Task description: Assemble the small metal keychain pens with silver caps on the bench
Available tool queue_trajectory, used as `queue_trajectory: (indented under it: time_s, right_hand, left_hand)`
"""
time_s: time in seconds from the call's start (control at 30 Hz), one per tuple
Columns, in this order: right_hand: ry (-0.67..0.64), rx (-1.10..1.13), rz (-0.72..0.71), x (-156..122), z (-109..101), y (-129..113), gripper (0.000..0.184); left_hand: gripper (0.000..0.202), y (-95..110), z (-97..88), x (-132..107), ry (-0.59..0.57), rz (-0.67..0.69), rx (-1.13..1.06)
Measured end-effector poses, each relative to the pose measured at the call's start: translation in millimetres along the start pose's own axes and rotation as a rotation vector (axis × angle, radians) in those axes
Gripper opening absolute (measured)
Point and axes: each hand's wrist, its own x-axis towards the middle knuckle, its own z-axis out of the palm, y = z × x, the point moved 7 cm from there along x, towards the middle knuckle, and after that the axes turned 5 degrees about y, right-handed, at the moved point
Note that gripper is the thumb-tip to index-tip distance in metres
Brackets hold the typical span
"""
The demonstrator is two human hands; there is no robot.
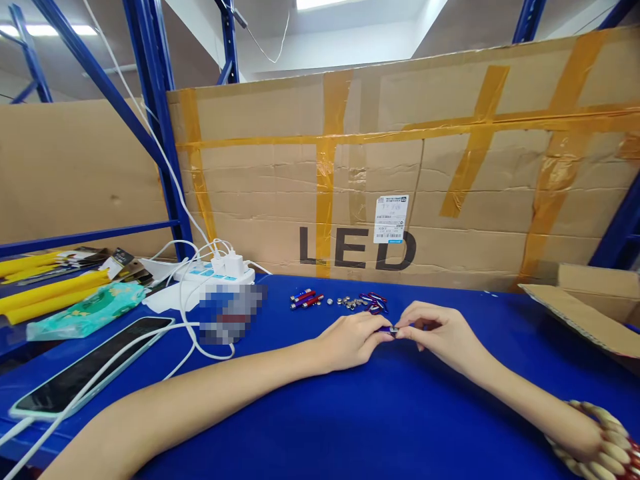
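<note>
Two pinch grips at a small blue tube (384, 329)

Your hands met over the blue table (320, 413), with the tube between their fingertips. The likeliest fault was a dropped part: the metal piece (394, 330) at the tube's end was tiny, and a slip of either thumb could have let it fall. If it had rolled among the loose metal parts (350, 303) beyond your hands, it might have been hard to pick out again. A second risk was a crooked fit, which would have come from the two hands standing out of line.

Your left hand (350, 341) was closed to a narrow pinch, thumb and forefinger around the tube, hiding most of its length. Your right hand (440, 337) had thumb and forefinger drawn almost together on the metal piece. Whether the piece sat inside the tube or only touched it could not be told. Farther back lay a group of red and blue tubes (306, 299), with a second group (379, 300) just beyond your fingertips.
</note>
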Motion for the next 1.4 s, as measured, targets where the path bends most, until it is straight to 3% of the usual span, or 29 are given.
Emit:
queue_trajectory:
  time_s: [0.37,0.6,0.77,0.9,1.17,1.4]
  right_hand:
    - [-0.184,-0.034,0.078,-5.2,11.5,11.1,0.028]
    - [-0.12,0.006,0.229,-7.4,13.9,13.7,0.032]
    - [-0.219,0.031,0.454,-14.2,23.8,32.8,0.037]
    - [-0.232,0.07,0.528,-17.2,25.5,40.6,0.039]
    - [-0.253,0.162,0.59,-15.7,26.9,40.8,0.042]
    - [-0.254,0.201,0.553,-12.1,27.2,43.3,0.046]
  left_hand:
    - [0.02,4.7,10.1,-1.3,-0.136,0.104,0.026]
    - [0.019,2.9,5.3,-1.1,-0.031,0.072,0.048]
    - [0.02,2.7,4.7,-1.9,0.009,0.076,0.137]
    - [0.02,2.3,4.6,-1.9,0.016,0.076,0.167]
    - [0.022,-1.5,3.7,-0.7,-0.01,0.014,0.142]
    - [0.025,-4.2,1.4,-0.4,0.001,-0.058,0.044]
